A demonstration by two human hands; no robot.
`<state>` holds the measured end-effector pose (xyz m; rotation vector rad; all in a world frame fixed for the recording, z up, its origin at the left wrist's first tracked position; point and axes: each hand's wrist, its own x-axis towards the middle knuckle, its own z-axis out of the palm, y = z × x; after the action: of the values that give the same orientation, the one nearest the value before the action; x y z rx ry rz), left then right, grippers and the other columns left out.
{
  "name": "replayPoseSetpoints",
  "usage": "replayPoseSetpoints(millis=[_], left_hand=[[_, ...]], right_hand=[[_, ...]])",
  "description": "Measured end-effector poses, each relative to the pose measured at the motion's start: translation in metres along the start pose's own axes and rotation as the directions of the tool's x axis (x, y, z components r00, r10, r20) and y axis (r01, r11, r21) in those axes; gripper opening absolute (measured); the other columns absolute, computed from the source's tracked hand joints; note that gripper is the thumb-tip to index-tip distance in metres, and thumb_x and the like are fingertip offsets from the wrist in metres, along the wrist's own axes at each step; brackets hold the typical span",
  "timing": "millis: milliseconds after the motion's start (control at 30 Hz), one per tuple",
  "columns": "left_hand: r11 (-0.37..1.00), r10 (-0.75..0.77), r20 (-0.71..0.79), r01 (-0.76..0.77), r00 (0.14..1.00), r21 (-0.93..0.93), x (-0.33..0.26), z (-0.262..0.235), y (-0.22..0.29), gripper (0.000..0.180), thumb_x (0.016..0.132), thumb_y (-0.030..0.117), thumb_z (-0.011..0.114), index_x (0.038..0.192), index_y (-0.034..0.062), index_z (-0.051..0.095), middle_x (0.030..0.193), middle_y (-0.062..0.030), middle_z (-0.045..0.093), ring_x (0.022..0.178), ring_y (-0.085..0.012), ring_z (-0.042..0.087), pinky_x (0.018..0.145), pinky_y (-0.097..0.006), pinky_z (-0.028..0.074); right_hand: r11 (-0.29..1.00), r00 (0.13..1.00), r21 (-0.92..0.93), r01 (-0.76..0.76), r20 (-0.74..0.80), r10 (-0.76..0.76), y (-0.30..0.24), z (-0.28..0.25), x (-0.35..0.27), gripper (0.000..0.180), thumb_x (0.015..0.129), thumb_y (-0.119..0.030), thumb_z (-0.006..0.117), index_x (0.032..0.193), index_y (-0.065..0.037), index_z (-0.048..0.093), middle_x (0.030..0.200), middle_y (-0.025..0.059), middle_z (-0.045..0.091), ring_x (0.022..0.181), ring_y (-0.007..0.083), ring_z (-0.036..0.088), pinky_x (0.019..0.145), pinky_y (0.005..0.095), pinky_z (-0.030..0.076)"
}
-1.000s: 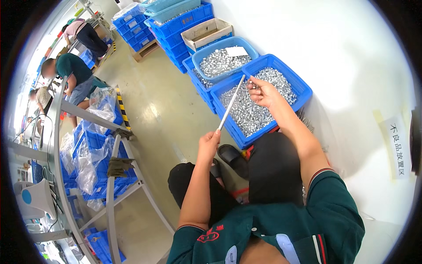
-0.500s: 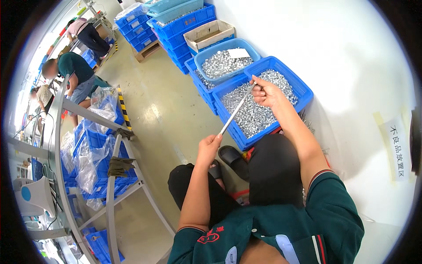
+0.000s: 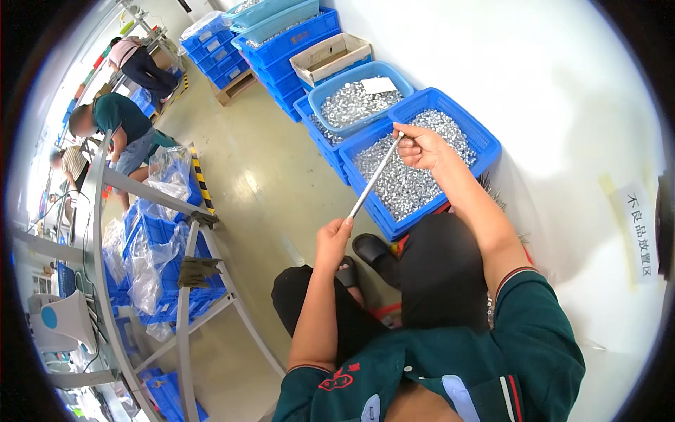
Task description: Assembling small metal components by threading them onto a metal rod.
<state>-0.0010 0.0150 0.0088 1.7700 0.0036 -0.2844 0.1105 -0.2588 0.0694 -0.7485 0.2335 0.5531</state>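
A long, thin silvery metal rod (image 3: pixel 373 184) slants up and to the right between my hands. My left hand (image 3: pixel 332 243) is closed round its lower end, above my knees. At its upper end, the fingers of my right hand (image 3: pixel 422 146) pinch together at the tip; whether a small part is between them I cannot make out. Below the rod and my right hand stands a blue perforated basket (image 3: pixel 485 149), filled with small shiny metal pieces (image 3: pixel 401 184) that look like nuts.
Beyond it stand a light-blue tub (image 3: pixel 327 93) of similar pieces, a worn open box (image 3: pixel 309 70) and stacked blue crates (image 3: pixel 281 60). At left are a metal-framed bench (image 3: pixel 184 316) and plastic-covered crates (image 3: pixel 158 260). Several people work farther back. A white wall (image 3: pixel 562 141) bounds the right.
My right hand has shifted slightly left at the rod's upper end, and the rod's tip with it. My left hand keeps its hold. The view has turned a little.
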Motion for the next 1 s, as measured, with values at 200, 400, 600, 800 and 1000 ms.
replayPoseSetpoints(millis=[200, 400, 600, 800, 1000], left_hand=[[0.995, -0.067, 0.008, 0.068, 0.998, -0.080, 0.005, 0.010, 0.010, 0.034, 0.086, 0.033, 0.051, 0.063, 0.0077, 0.047, 0.050, 0.0069, 0.033, 0.041, -0.0026, 0.027, 0.037, -0.021, 0.019], [0.962, -0.166, 0.020, 0.167, 0.986, -0.215, 0.005, 0.009, 0.020, 0.033, 0.086, 0.035, 0.051, 0.066, 0.0087, 0.048, 0.050, 0.0076, 0.033, 0.040, -0.0016, 0.026, 0.035, -0.020, 0.017], [0.982, -0.115, -0.038, 0.107, 0.993, -0.154, 0.009, 0.006, 0.005, 0.033, 0.086, 0.034, 0.052, 0.065, 0.0085, 0.048, 0.051, 0.0071, 0.034, 0.042, -0.0023, 0.027, 0.037, -0.020, 0.020], [0.995, -0.086, -0.083, 0.082, 0.993, -0.049, 0.009, 0.000, 0.001, 0.035, 0.086, 0.032, 0.053, 0.062, 0.0075, 0.047, 0.052, 0.0061, 0.036, 0.044, -0.0033, 0.030, 0.040, -0.021, 0.022], [0.998, -0.070, -0.081, 0.069, 0.994, -0.014, 0.005, -0.003, 0.004, 0.036, 0.086, 0.031, 0.053, 0.060, 0.0075, 0.047, 0.051, 0.0060, 0.036, 0.044, -0.0035, 0.030, 0.040, -0.021, 0.022]], right_hand=[[0.976, 0.980, -0.087, 0.199, 0.031, -0.197, 0.009, 0.012, -0.004, 0.035, 0.088, -0.036, 0.048, 0.087, -0.002, 0.058, 0.053, -0.0041, 0.038, 0.040, 0.0029, 0.029, 0.034, 0.0161, 0.022], [0.802, 0.997, -0.592, 0.075, 0.032, -0.069, 0.026, 0.016, -0.002, 0.023, 0.087, -0.026, 0.050, 0.090, -0.003, 0.055, 0.058, -0.0025, 0.038, 0.044, 0.0027, 0.029, 0.035, 0.0172, 0.018], [0.954, 0.973, -0.301, 0.005, -0.219, -0.074, 0.020, -0.009, 0.007, 0.028, 0.086, -0.026, 0.052, 0.090, 0.001, 0.051, 0.069, 0.0039, 0.046, 0.047, 0.0061, 0.034, 0.034, 0.0173, 0.023], [0.995, 0.985, -0.073, 0.073, -0.154, -0.084, 0.014, -0.009, 0.008, 0.018, 0.084, -0.012, 0.051, 0.095, 0.002, 0.051, 0.073, 0.0064, 0.049, 0.047, 0.0059, 0.036, 0.034, 0.0159, 0.026], [0.985, 0.992, 0.126, 0.121, -0.047, -0.116, 0.011, -0.016, 0.010, 0.017, 0.082, -0.016, 0.059, 0.087, -0.002, 0.049, 0.070, 0.0044, 0.048, 0.047, 0.0053, 0.035, 0.033, 0.0146, 0.023]])
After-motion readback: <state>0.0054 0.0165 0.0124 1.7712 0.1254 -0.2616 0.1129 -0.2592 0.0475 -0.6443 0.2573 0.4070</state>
